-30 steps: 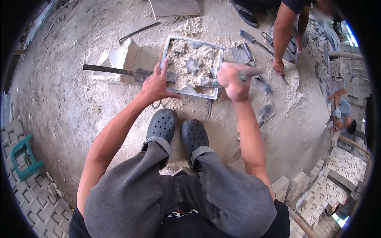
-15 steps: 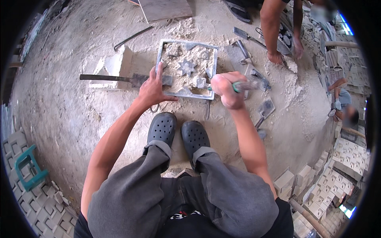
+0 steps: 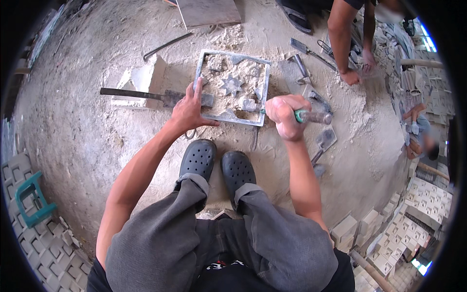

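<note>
My right hand (image 3: 288, 117) is closed round the green-and-clear handle of a hammer (image 3: 316, 117). Its dusty, blocky head is low over the powder inside a square metal frame (image 3: 236, 54). An eight-pointed metal star (image 3: 231, 85) sits in the middle of that frame, amid pale powder and lumps. My left hand (image 3: 187, 109) presses against the frame's lower left corner, fingers spread along the left side and thumb along the near edge. A flat-bladed metal tool (image 3: 131, 94) with a long dark handle passes beneath this hand, its blade end reaching over the frame.
A pale block (image 3: 146, 80) supports the long handle at left. Trowels (image 3: 327, 137) and other hand tools lie to the right. A co-worker's hands (image 3: 349, 77) touch powder at upper right. A board (image 3: 209, 12) lies at the far side; patterned tiles (image 3: 404, 228) are stacked at lower right.
The hammer has gone from a motion blur to a clear view, its handle swung slightly lower and outward. My left hand keeps its place on the frame. The co-worker's hands have shifted.
</note>
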`<act>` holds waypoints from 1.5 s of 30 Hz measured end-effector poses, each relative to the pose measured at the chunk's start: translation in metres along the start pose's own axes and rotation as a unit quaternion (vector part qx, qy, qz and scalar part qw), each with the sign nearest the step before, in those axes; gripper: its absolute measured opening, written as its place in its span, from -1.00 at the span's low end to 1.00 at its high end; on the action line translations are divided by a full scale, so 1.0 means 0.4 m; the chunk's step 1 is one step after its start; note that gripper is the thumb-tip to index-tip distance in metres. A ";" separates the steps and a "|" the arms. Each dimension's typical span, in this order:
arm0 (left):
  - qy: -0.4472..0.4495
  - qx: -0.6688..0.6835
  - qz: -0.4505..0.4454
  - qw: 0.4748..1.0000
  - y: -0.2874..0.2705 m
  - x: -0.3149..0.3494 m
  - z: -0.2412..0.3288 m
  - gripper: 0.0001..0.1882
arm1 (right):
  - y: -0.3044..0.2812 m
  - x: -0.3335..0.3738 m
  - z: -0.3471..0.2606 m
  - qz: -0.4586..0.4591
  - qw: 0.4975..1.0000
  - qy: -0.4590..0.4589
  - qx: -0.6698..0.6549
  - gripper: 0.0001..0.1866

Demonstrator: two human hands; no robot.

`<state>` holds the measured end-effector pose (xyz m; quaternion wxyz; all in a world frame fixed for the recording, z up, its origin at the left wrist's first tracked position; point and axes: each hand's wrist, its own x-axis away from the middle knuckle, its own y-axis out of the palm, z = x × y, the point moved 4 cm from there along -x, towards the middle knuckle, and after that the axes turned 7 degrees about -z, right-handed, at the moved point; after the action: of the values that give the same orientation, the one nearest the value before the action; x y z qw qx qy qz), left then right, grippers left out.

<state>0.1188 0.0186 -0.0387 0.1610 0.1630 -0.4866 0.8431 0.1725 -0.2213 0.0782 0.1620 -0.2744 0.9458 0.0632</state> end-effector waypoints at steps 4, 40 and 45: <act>0.010 0.001 -0.003 1.000 0.012 -0.011 0.017 0.63 | 0.035 0.090 0.148 0.076 0.991 -0.008 0.110 -0.59; 0.004 -0.001 0.013 1.000 0.002 -0.014 -0.005 0.66 | 0.000 0.003 0.063 0.070 0.990 0.123 -0.002 -0.54; 0.002 0.000 0.013 1.000 0.003 0.000 -0.005 0.66 | 0.002 -0.006 -0.043 0.080 0.995 0.050 -0.040 -0.56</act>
<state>0.1181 0.0198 -0.0408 0.1510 0.1553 -0.4882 0.8454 0.1695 -0.2230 0.0951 0.0982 -0.2073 0.9682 0.0995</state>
